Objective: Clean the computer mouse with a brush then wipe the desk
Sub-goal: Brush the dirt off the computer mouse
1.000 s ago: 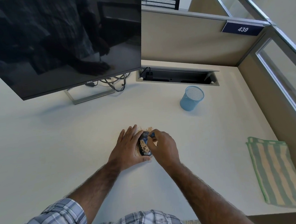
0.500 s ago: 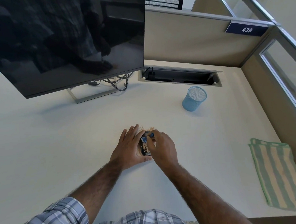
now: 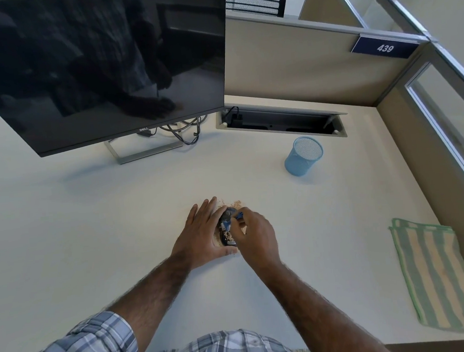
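**Brush on the mouse, cloth waiting**

Nearest us, the striped cloth (image 3: 438, 277) lies flat at the right edge of the desk (image 3: 78, 228), well apart from the action.

Up at mid-desk, the left hand (image 3: 202, 233) braces the mouse (image 3: 226, 232). Its fingers run straight along the left flank and the thumb lies across the near end. The right hand (image 3: 258, 235) comes in from the other side, fingers curled tight on a small blue brush (image 3: 238, 216) whose working end is over the mouse's top.

The mouse's long axis runs away from us, near to far, and specks show on its dark shell. We'd call this the brushing step, under way but not finished.

Just past the fingertips, tan crumbs (image 3: 237, 203) lie scattered on the desk by the mouse's far end. We reckon the wipe will have to gather those.

What matters for that move is that the cloth lies to the right of both hands. The right hand is the nearer one, but it would need to put the brush down first.

Farther back stands a blue mesh cup (image 3: 303, 157), then the dark monitor (image 3: 94, 70)
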